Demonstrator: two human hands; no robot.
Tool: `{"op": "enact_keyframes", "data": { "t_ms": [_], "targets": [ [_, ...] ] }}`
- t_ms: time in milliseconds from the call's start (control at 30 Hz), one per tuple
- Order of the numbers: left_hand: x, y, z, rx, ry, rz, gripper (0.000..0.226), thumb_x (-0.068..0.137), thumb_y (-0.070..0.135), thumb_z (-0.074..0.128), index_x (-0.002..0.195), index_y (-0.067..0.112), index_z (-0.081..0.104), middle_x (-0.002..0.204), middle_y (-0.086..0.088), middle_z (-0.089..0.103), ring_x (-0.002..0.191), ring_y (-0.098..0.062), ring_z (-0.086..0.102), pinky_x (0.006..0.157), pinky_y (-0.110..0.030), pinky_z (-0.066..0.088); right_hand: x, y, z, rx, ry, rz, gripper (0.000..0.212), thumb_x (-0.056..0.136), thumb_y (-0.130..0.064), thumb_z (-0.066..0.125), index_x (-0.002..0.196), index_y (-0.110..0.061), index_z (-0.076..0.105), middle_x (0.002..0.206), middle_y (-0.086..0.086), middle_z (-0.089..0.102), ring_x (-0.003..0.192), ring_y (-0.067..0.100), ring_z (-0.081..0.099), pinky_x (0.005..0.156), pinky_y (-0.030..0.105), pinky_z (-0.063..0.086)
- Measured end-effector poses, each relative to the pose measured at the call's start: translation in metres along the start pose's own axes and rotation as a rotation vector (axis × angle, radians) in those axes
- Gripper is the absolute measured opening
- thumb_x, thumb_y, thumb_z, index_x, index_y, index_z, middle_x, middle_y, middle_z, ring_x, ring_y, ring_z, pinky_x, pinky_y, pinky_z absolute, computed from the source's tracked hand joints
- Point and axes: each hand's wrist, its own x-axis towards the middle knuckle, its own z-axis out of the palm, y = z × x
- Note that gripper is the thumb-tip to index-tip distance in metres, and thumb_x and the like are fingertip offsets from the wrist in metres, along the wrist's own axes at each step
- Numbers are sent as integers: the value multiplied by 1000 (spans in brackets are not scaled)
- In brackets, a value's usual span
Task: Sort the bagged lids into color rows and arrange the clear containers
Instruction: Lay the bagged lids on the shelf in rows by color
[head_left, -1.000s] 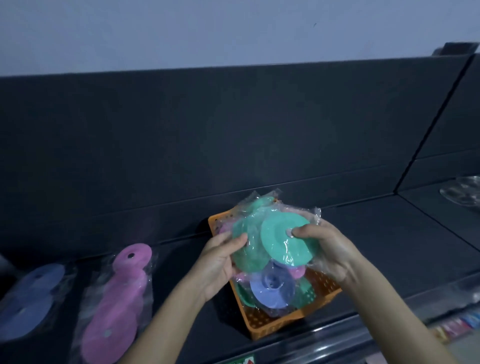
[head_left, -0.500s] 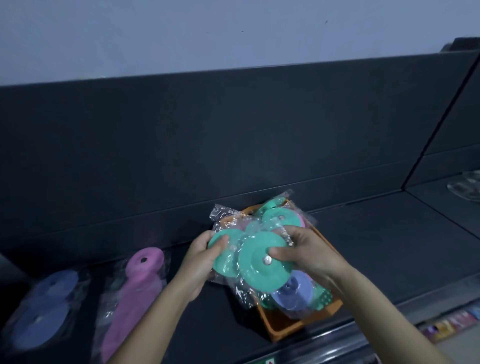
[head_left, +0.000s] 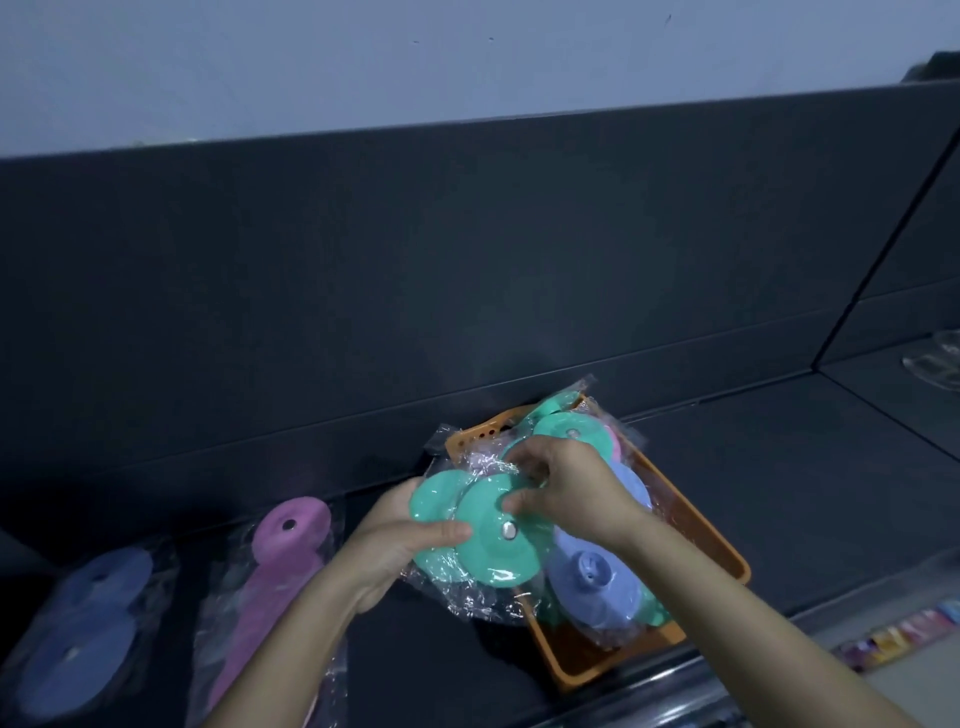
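A clear bag of green lids (head_left: 480, 535) hangs over the left edge of an orange basket (head_left: 691, 535). My left hand (head_left: 400, 545) grips the bag from below and the left, thumb on top of a lid. My right hand (head_left: 566, 493) pinches the bag's upper part from the right. More bagged lids lie in the basket, among them blue ones (head_left: 592, 577) and green ones (head_left: 566, 428). On the dark shelf at the left lie a bag of pink lids (head_left: 280, 561) and a bag of blue lids (head_left: 83, 629).
The shelf (head_left: 779, 493) has a dark back panel and a front rail. Clear containers (head_left: 935, 364) stand on the neighbouring shelf section at the far right. Small colourful items (head_left: 904, 631) show below the rail at the lower right.
Both hands have drawn the green-lid bag left and down, off the pile toward the basket's left edge. My right hand moved from the lid's face to pinching the bag's top.
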Motion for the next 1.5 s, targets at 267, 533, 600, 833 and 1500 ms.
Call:
{"op": "enact_keyframes", "data": {
  "t_ms": [267, 533, 600, 833, 1500],
  "targets": [
    [2, -6, -17, -96, 242, 80, 51, 59, 6, 82, 106, 9, 63, 97, -11, 74, 87, -28, 70, 72, -38, 55, 12, 61, -8, 75, 438, 397, 21, 87, -24, 64, 96, -5, 65, 89, 14, 69, 85, 30, 63, 72, 31, 43],
    [11, -10, -15, -142, 319, 94, 54, 56, 19, 81, 106, 9, 64, 98, -12, 73, 92, -33, 69, 83, -47, 54, 22, 81, -3, 630, 520, 699, 33, 78, -22, 76, 74, 3, 54, 54, 11, 47, 45, 19, 41, 46, 26, 34],
    [11, -9, -12, -140, 303, 106, 51, 58, 18, 79, 106, 8, 64, 98, -12, 73, 92, -32, 69, 79, -44, 55, 31, 77, -5, 830, 524, 745, 33, 78, -14, 76, 64, -4, 48, 49, 8, 41, 37, 16, 34, 40, 23, 27],
    [9, -12, -17, -157, 295, 136, 53, 60, 17, 79, 110, 5, 64, 102, -16, 72, 93, -33, 68, 79, -43, 56, 36, 74, -11, 707, 320, 702, 20, 77, 4, 64, 65, -4, 50, 52, 8, 39, 40, 17, 34, 42, 21, 28],
    [2, -14, -25, -228, 387, 99, 27, 81, 1, 68, 106, 9, 64, 99, -14, 73, 88, -29, 68, 76, -40, 55, 46, 55, 12, 172, 211, 459, 22, 72, -32, 74, 75, -19, 57, 85, 9, 67, 86, 32, 64, 79, 47, 54]
  ]
}}
